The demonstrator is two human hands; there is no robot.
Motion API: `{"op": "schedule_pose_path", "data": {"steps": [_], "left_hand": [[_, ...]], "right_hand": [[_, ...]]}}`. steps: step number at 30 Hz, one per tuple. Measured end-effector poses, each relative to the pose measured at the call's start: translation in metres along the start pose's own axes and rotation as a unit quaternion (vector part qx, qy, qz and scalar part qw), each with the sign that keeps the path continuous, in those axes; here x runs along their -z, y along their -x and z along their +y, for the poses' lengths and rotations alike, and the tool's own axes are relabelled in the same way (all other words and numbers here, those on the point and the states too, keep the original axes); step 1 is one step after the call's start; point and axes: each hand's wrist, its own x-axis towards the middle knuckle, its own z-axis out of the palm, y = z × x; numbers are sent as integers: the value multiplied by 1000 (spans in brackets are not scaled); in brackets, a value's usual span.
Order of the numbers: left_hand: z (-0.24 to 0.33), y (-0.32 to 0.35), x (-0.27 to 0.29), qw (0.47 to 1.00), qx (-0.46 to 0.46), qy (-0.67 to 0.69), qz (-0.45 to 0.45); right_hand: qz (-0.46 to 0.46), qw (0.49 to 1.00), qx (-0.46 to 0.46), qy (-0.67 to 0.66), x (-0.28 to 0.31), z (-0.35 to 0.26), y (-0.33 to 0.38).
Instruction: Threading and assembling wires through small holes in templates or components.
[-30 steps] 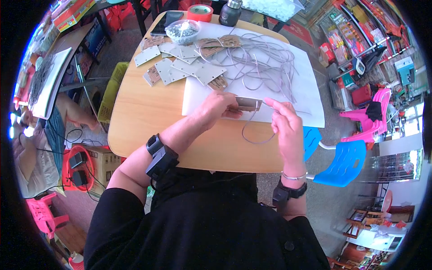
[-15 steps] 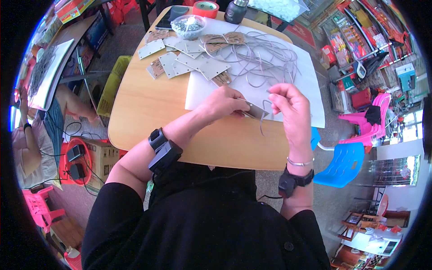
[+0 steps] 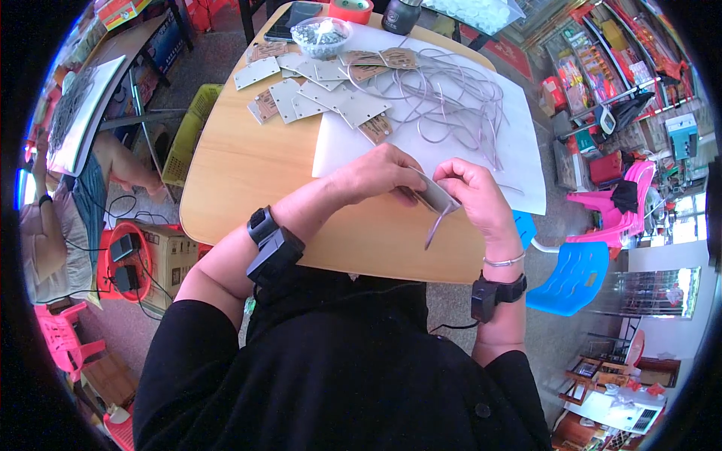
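Observation:
Above the near part of the table, my left hand [image 3: 385, 176] is closed on the left end of a small grey plate [image 3: 432, 197], fingers and thumb gripping its edge. My right hand [image 3: 475, 198] pinches a thin grey cord [image 3: 435, 227] at the plate's right end. The cord's loose piece hangs below the plate; its tip is hidden by my fingers. Beyond my hands, several matching plates with corner holes [image 3: 308, 98] lie in an overlapping pile, some showing brown backing. Tangled grey cords [image 3: 451, 98] spread over a white sheet [image 3: 519, 150] to the right of the pile.
On the wooden table [image 3: 241, 173], a see-through bowl of small metal parts [image 3: 322, 39], a red tape roll [image 3: 351, 10], a dark bottle [image 3: 401, 16] and a phone [image 3: 293, 21] stand at the back. A blue chair [image 3: 569, 279] is at the right. Another person [image 3: 64, 218] sits at the left.
My right hand has moved down and left against the plate, bringing the cord to its end. The plate now tilts more, and the cord's hanging end has swung left.

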Motion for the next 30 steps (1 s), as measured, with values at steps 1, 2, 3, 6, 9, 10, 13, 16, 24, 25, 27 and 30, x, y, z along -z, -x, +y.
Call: {"op": "schedule_pose_path", "data": {"steps": [1, 2, 3, 6, 9, 10, 13, 16, 24, 25, 27, 30], "left_hand": [[1, 1, 0, 1000, 3, 2, -8], [1, 1, 0, 1000, 3, 2, -8], [0, 1, 1, 1000, 7, 8, -14], [-2, 0, 1, 999, 16, 30, -24], [-3, -1, 2, 999, 23, 39, -30], [-3, -2, 2, 998, 26, 34, -36], [-6, -2, 2, 999, 31, 22, -36], [-6, -3, 2, 998, 31, 29, -39], [-5, -4, 3, 997, 33, 45, -45], [-5, -3, 4, 998, 30, 42, -47], [-8, -4, 4, 998, 31, 34, -52], [-5, -3, 3, 998, 38, 15, -56]], "right_hand": [[-20, 1000, -10, -22, 1, 0, 0], [-39, 998, -19, -43, 2, 0, 1], [-39, 998, -19, -44, 2, 1, 1], [-64, 991, -42, -108, 4, 6, 1], [-87, 982, -54, -159, 4, 8, 2], [-84, 981, -62, -164, 3, 8, 3], [-80, 979, -72, -170, -1, 5, 5], [-66, 985, -56, -150, -4, 5, 5], [-85, 985, -44, -143, -3, 6, 6], [-82, 987, -39, -131, -3, 5, 6], [-79, 989, -33, -119, -3, 3, 6], [-124, 979, -81, -138, 1, -2, 8]]}}
